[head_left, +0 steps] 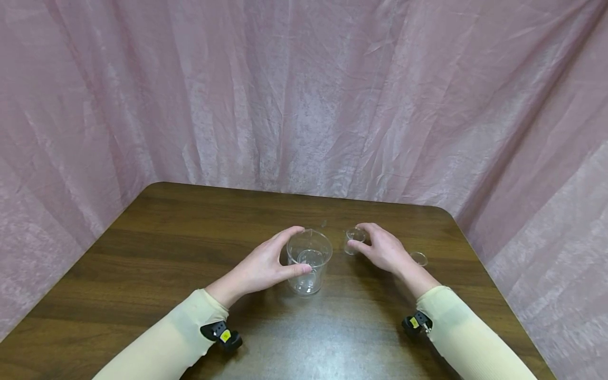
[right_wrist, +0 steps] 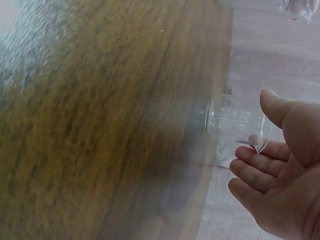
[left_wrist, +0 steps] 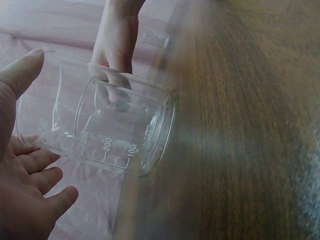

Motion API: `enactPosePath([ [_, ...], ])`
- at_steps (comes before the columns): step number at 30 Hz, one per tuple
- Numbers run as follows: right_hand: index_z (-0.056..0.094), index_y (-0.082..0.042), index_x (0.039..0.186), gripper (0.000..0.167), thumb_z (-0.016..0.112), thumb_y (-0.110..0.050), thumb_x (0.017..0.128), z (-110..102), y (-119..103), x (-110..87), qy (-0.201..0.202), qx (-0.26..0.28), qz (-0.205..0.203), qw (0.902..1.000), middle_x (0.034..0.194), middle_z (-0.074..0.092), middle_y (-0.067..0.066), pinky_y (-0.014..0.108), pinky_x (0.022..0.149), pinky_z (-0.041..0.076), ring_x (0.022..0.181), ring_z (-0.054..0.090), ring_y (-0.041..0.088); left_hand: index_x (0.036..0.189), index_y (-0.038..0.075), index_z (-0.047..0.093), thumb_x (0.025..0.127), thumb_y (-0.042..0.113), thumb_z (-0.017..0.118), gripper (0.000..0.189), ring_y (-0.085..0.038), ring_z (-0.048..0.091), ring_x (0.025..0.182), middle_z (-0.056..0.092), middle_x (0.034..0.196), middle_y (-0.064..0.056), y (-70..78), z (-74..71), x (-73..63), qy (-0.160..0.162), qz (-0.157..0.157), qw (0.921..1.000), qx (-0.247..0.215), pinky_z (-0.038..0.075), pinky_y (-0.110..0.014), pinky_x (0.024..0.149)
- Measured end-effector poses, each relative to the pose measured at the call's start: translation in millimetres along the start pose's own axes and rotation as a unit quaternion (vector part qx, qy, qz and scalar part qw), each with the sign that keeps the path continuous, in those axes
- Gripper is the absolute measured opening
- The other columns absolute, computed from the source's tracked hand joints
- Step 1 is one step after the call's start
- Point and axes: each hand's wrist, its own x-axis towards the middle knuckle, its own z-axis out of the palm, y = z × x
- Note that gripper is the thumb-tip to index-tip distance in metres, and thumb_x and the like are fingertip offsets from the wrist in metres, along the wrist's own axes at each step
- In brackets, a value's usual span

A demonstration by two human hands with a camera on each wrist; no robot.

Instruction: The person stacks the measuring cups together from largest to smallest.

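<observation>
A large clear glass beaker with white graduation marks stands upright on the table. My left hand holds it near the top, thumb on the near side of the rim and fingers at the far side. Inside it sits a smaller beaker, whose rim also shows through the wall in the left wrist view. To the right, my right hand spans the rim of a small glass beaker with thumb and fingers. That beaker stands on the tabletop, apart from the large one.
Another clear glass vessel stands just beyond my right wrist, partly hidden by it. The brown wooden table has rounded far corners. Pink curtains hang behind it and along the sides.
</observation>
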Motion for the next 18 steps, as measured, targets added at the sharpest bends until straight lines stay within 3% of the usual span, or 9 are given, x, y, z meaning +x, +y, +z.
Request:
enactPosePath([
  [18,0.063,-0.002,0.149,0.06,0.073,-0.044,0.107,-0.7,0.1,0.4,-0.007,-0.002,0.001,1.0,0.148,0.066,0.021,0.061,0.109,0.05,0.128,0.066,0.041,0.166,0.015,0.046,0.092,0.055,0.089,0.094,-0.031,0.048,0.154,0.049,0.168,-0.007,-2.1,0.1,-0.1,0.004,0.0,0.9999,0.014,0.042,-0.057,0.123],
])
